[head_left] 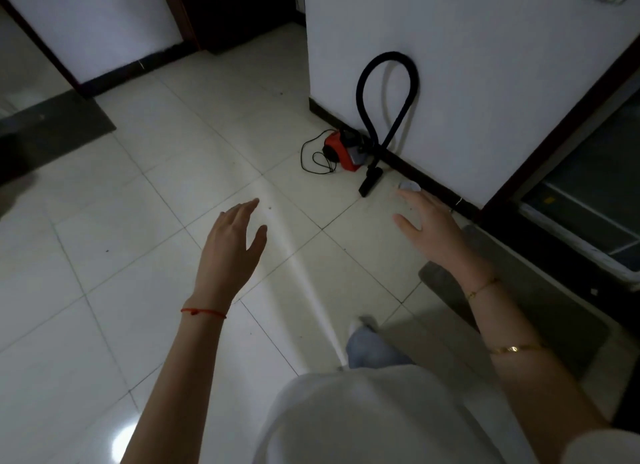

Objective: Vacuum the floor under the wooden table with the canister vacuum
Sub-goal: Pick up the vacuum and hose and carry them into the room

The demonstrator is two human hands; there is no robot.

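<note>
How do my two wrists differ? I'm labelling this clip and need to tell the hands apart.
The left hand has a thin red string bracelet at its wrist; the right hand has a gold chain bracelet, with a gold bangle further up the forearm. Both hands are open, empty and reaching forward over the tiled floor.

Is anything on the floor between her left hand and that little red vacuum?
In the head view, only bare pale tile floor lies between the left hand and the red vacuum, apart from its loose black cord.

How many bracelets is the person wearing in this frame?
3: a red string bracelet on the left wrist, a thin gold chain on the right wrist, and a gold bangle further up the right forearm. Sleeves might hide more.
</note>
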